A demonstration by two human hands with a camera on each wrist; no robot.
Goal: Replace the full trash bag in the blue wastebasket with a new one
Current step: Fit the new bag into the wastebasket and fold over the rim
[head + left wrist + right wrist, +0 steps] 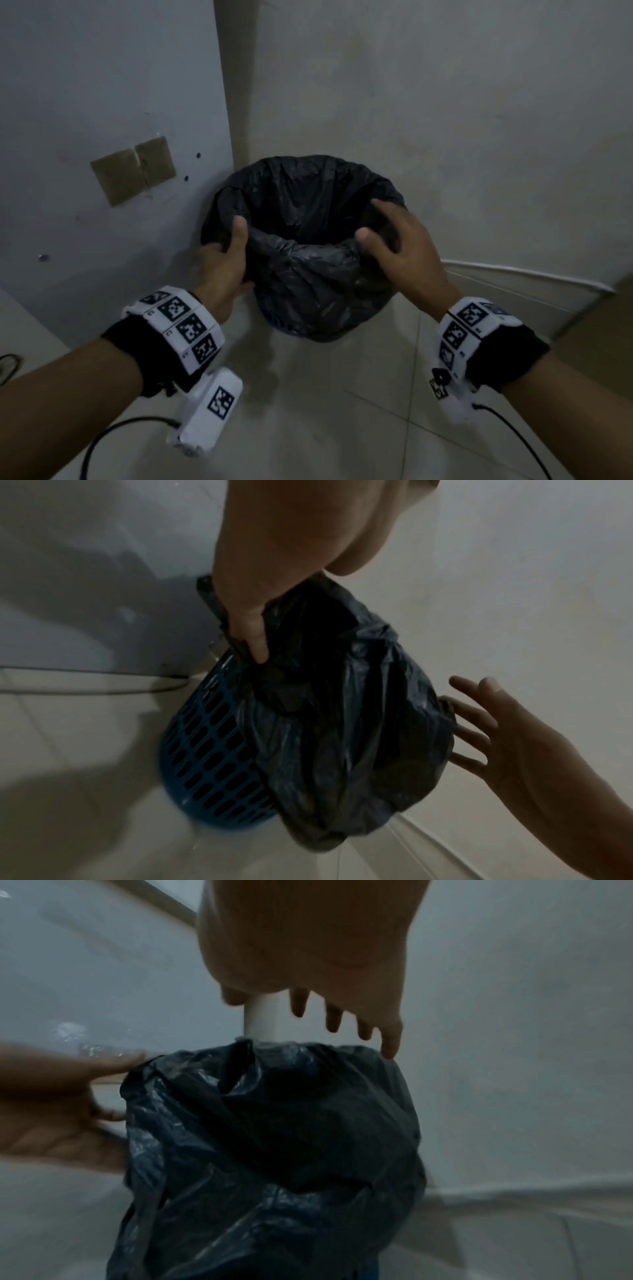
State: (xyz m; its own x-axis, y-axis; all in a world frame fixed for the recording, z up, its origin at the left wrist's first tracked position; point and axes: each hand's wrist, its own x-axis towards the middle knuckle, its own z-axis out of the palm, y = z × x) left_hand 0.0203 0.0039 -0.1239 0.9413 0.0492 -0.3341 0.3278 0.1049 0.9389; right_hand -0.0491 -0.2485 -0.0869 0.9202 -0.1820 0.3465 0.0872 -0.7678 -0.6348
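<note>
Only the left wrist view shows the blue wastebasket (209,761); left hand (224,263) pinches the black bag (308,274), right hand (407,253) spread.

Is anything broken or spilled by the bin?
Nothing is spilled on the floor. One odd spot: two brown patches stuck on the wall left of the black bag, with small holes nearby. They look like a cover-up.

Place: a plain indoor corner, likely a home or utility room.
Evidence: bare pale walls (445,102), tiled floor (342,411), a bag-lined blue wastebasket (205,750) in the corner.
</note>
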